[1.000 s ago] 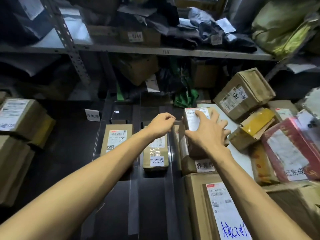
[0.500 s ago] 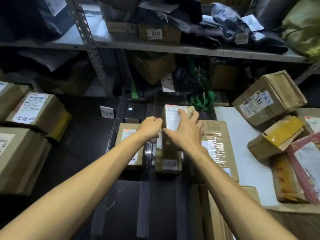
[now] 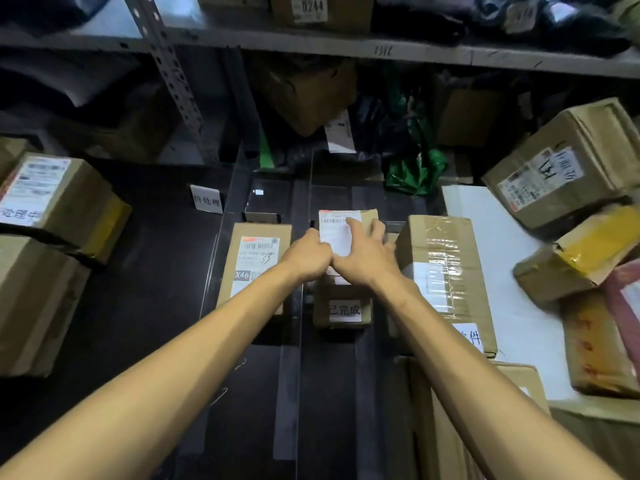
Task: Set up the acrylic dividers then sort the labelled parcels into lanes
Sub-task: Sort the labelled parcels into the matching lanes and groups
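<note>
The small brown cardboard parcel with a white barcode label (image 3: 337, 233) is held above the middle lane, just off the centre of the view toward twelve o'clock. The right hand (image 3: 367, 259) grasps it: its fingers lie spread over the label and bend round the parcel's three o'clock edge. The left hand (image 3: 306, 256) sits against the parcel's nine o'clock edge with its fingers clenched like a fist. Whether they pinch the parcel or the clear acrylic divider (image 3: 298, 323) beneath them I cannot tell.

At six o'clock of the parcel, under the hands, a brown box with a white handwritten tag (image 3: 343, 308) lies in the same lane. The lane at nine o'clock holds a flat brown box labelled X46 (image 3: 254, 261). The lane at three o'clock holds a long brown box wrapped in clear tape (image 3: 446, 271).

All rest on a black desk (image 3: 145, 271). A white sheet (image 3: 502, 289) lies at three o'clock, with tumbled brown boxes (image 3: 561, 168) beyond it and stacked brown boxes (image 3: 59, 209) at nine o'clock. A small white card sign (image 3: 206, 199) stands at eleven o'clock. At twelve o'clock a grey metal shelf (image 3: 346, 46) carries more parcels, with a green plastic bag (image 3: 420, 171) below it.
</note>
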Tool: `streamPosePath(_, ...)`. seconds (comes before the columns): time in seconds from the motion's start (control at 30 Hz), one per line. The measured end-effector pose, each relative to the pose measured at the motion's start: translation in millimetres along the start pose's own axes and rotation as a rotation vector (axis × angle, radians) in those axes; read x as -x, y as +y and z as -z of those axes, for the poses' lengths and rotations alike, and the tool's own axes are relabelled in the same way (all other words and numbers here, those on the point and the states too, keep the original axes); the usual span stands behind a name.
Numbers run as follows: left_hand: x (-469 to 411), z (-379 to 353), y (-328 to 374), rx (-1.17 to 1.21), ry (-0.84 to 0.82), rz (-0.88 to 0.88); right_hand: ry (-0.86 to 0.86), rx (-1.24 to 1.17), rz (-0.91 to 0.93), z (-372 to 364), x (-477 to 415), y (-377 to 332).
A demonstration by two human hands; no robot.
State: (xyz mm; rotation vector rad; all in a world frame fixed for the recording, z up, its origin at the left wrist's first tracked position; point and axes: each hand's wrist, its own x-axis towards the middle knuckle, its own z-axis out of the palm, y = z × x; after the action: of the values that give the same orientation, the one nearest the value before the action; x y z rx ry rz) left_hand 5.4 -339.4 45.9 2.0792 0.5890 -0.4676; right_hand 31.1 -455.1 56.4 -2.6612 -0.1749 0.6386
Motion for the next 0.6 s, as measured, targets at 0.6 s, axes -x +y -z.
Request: streamPosePath(0.6, 159.5, 135.4, -37.6, -0.114, 0.463, -0.119, 0.028, -0.006, 0.607, 42.5, 92.9, -137.4)
